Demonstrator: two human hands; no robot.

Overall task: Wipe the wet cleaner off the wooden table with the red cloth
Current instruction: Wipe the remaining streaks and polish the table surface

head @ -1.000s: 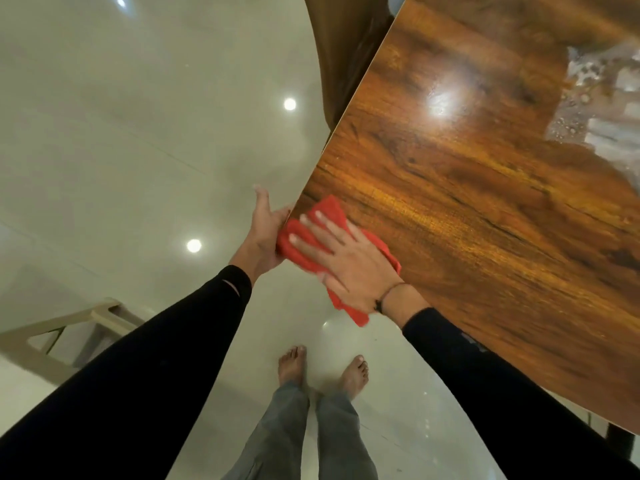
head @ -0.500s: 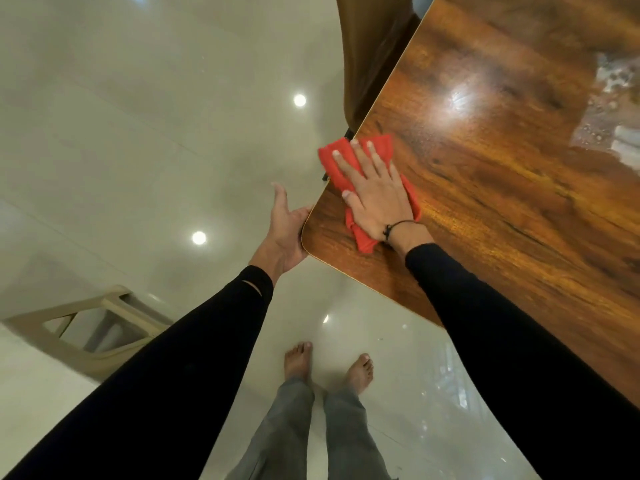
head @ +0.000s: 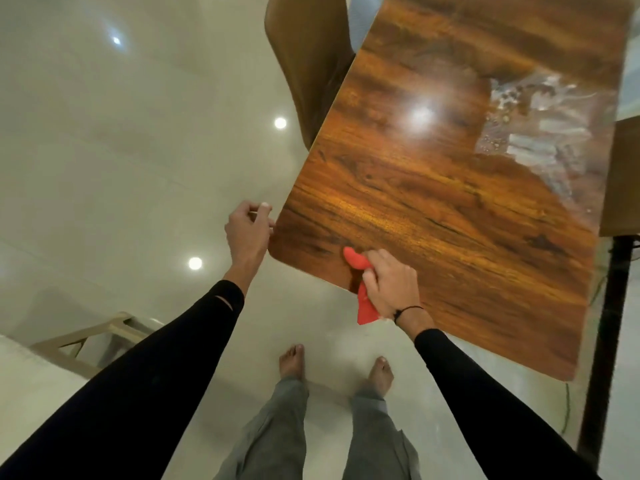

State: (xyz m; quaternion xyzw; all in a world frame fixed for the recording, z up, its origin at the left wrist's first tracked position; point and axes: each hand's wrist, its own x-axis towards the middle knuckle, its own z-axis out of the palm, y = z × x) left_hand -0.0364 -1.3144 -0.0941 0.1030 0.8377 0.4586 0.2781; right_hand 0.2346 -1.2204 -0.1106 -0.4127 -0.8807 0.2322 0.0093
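Much of the red cloth (head: 363, 299) is lying hidden under the right hand (head: 389, 284); only one lobe is poking out at the far side and one corner is hanging off the near edge of the wooden table (head: 450, 220). The right hand's fingers are curling round the cloth, bunching it at the table's near left corner. The left hand (head: 247, 230) is hovering just beside that corner with fingers loosely curled, holding nothing; whether it is touching the edge is hard to make out. One patch of wet cleaner (head: 526, 133) is glistening far right on the top, well apart from the cloth, its outline blurring into glare. One brown chair (head: 308, 64) is standing at the far left edge, cut off by the frame. Two bare feet are showing below, on the floor.
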